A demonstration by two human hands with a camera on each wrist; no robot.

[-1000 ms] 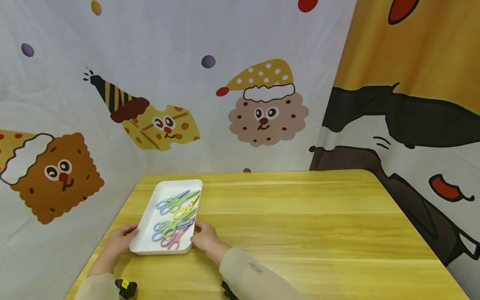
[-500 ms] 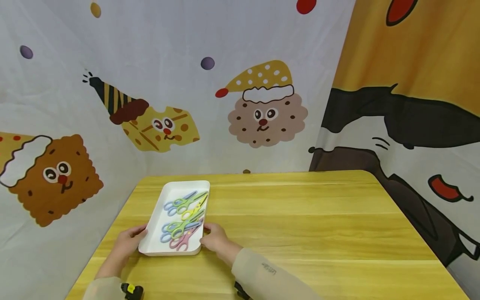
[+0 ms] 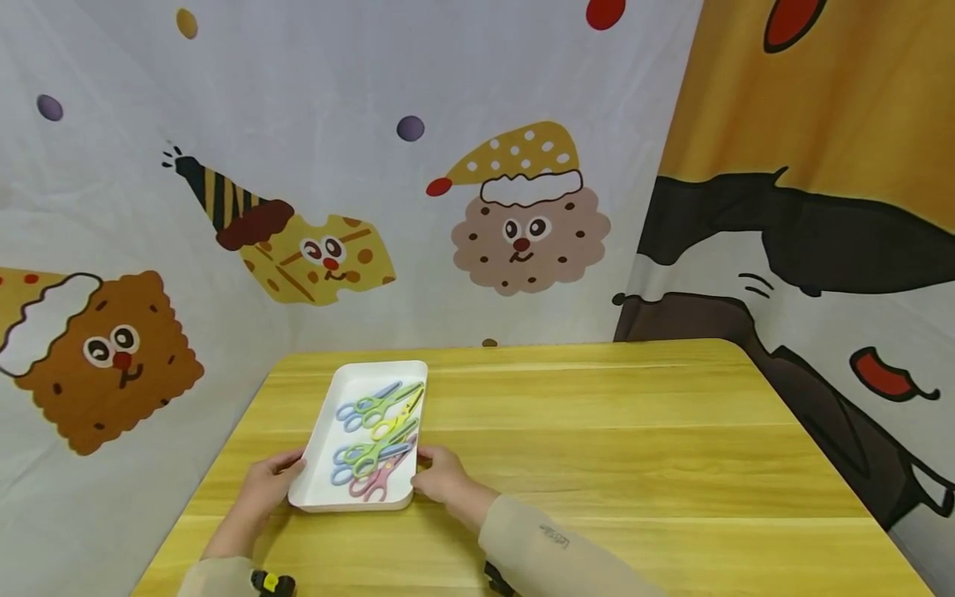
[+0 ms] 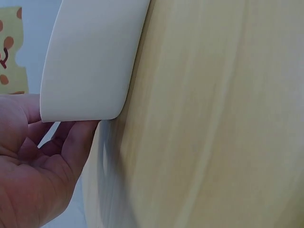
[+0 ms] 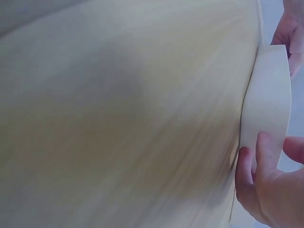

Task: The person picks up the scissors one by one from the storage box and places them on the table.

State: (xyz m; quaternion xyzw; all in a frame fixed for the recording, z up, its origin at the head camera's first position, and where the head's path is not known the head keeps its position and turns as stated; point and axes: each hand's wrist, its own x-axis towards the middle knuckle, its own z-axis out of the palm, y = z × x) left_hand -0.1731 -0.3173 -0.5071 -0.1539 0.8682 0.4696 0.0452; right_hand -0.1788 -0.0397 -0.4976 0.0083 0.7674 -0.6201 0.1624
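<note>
A white tray [image 3: 317, 481] lies low over the left part of the table, a person's hand at each side. The left hand [image 3: 266, 484] grips the near left edge; in the left wrist view its fingers reach beneath the tray's end wall [image 4: 90, 66]. On the opposite side the right hand [image 3: 445, 476] holds the wall, and the right wrist view has fingertips pressed on it with the thumb by the rim. Inside lie several plastic-handled craft scissors: pink scissors [image 3: 378, 481], yellow scissors [image 3: 386, 427], and green scissors [image 3: 373, 413] overlapping blue scissors [image 3: 347, 412].
The wood-grain table [image 3: 634, 464] extends far to the right of the tray. Behind it hangs a pale curtain [image 3: 343, 91] printed with cartoon biscuits and cheese. A black device with a yellow mark [image 3: 273, 583] sits at the left wrist.
Both hands have carried or slid the tray to the right along the table, with a slower shift in the last half second. The scissors stay in the same arrangement inside it.
</note>
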